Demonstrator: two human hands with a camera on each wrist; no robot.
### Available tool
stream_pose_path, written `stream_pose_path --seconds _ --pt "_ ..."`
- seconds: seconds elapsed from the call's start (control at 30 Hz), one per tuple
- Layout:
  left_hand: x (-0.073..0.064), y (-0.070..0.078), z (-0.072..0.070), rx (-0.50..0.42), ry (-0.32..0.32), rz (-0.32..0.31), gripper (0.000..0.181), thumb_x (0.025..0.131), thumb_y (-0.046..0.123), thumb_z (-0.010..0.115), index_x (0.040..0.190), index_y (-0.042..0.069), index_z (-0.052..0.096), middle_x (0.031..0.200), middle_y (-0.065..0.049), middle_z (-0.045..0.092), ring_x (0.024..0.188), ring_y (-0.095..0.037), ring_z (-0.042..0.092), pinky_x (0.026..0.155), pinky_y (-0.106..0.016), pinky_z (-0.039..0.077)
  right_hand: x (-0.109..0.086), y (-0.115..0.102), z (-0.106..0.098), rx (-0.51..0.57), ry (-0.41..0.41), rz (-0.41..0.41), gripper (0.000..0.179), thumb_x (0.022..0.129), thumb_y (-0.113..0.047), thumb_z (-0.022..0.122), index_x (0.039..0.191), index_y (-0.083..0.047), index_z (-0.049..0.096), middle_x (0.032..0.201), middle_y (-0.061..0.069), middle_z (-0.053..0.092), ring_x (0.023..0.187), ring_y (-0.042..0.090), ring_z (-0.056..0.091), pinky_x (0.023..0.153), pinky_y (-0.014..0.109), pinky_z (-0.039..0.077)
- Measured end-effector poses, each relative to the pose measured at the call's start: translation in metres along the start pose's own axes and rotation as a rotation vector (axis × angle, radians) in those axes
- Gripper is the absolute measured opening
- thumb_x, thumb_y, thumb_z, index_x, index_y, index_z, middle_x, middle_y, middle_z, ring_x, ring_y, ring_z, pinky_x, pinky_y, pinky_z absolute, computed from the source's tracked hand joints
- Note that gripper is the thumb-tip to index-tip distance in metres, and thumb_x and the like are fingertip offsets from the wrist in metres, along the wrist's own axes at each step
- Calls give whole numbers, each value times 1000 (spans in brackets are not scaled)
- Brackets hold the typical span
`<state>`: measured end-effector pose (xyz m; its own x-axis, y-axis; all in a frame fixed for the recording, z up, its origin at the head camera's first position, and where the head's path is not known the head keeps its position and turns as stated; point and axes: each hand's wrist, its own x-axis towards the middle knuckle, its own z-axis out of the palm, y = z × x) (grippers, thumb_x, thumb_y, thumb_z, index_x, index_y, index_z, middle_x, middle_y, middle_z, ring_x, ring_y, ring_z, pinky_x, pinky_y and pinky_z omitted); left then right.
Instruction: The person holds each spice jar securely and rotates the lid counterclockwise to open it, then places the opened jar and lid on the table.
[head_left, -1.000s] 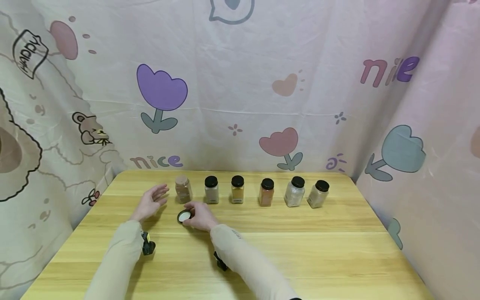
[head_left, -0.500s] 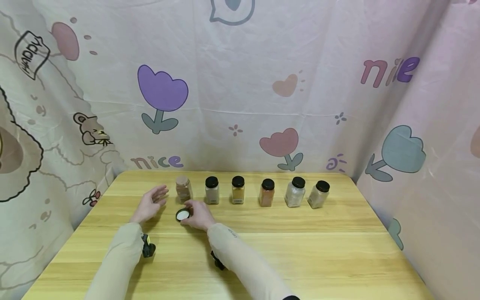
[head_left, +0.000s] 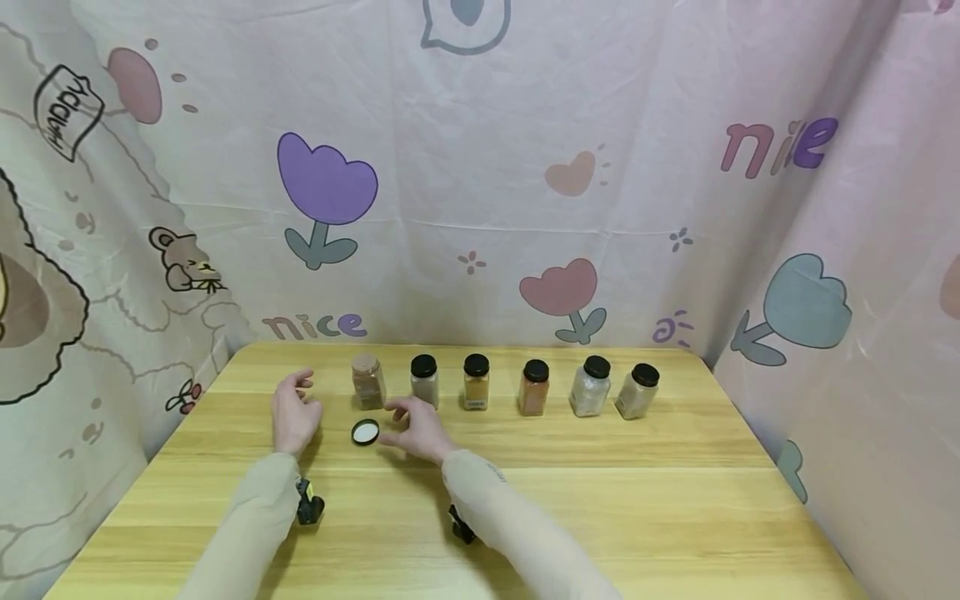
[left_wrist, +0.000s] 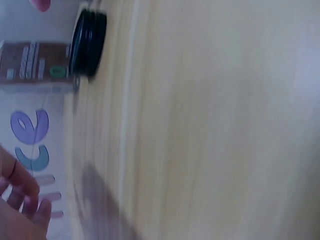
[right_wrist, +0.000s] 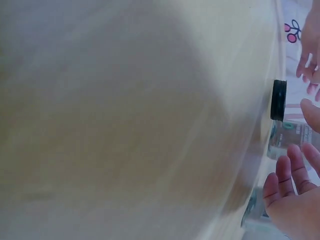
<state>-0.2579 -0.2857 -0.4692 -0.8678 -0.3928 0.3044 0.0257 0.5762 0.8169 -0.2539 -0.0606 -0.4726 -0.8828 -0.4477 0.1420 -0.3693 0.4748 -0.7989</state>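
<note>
A black jar lid lies on the table with its white inner side up. Just right of it, my right hand is apart from the lid, thumb and fingers spread with nothing between them. Behind the lid stands a lidless jar of brown powder; its printed label shows in the left wrist view, partly behind the lid. My left hand hovers left of the lid and jar, fingers loosely bent and holding nothing. A black-capped jar of greyish powder is partly hidden behind my right hand.
Further right along the back stand a yellow jar, an orange jar, a white jar and a pale beige jar, all black-capped. A printed curtain hangs behind the wooden table.
My right hand has let go of the lid and drawn back to the right, leaving it on the table. The left hand has turned and pulled slightly away from the jar.
</note>
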Motion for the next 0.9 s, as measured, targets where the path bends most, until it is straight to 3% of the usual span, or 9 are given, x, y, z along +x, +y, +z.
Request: stream_pose_path --seconds 0.17,0.3,0.47,0.57,0.8,0.9 --pt "-8 13 7 13 187 -34 48 83 -6 46 130 -3 59 119 -24 60 114 -43 47 90 -48 40 -10 4 -10 90 -26 -8 48 86 -16 80 129 -1 63 107 14 64 87 15 56 74 15 46" --pt "-11 22 13 -23 269 -46 43 89 0 50 131 -1 57 126 -21 58 124 -40 41 102 -51 37 -20 5 -20 145 -20 -19 49 87 -16 79 130 1 62 116 21 64 96 22 59 80 19 49" --pt "-19 31 22 -85 333 40 44 87 -4 51 131 -1 57 126 -21 57 122 -39 41 100 -46 37 -33 6 -34 199 15 -38 48 88 -17 77 129 1 62 119 23 65 102 32 61 83 22 51" --pt "-28 38 28 -127 345 131 45 84 -8 52 128 -2 57 122 -22 57 116 -39 42 94 -38 35 -43 8 -44 260 51 -70 43 90 -15 74 128 2 63 119 26 65 100 30 63 81 22 52" --pt "-49 58 42 -282 284 340 46 81 -18 49 126 -7 57 111 -27 57 102 -32 47 90 -25 38 -75 12 -70 449 121 -70 40 94 -9 68 130 5 60 119 32 61 93 4 59 81 17 53" --pt "-58 63 49 -321 249 380 47 81 -21 49 127 -10 56 109 -27 59 99 -30 52 91 -18 44 -88 14 -78 494 156 -52 41 94 -7 68 132 5 58 121 32 61 95 2 60 84 16 53"
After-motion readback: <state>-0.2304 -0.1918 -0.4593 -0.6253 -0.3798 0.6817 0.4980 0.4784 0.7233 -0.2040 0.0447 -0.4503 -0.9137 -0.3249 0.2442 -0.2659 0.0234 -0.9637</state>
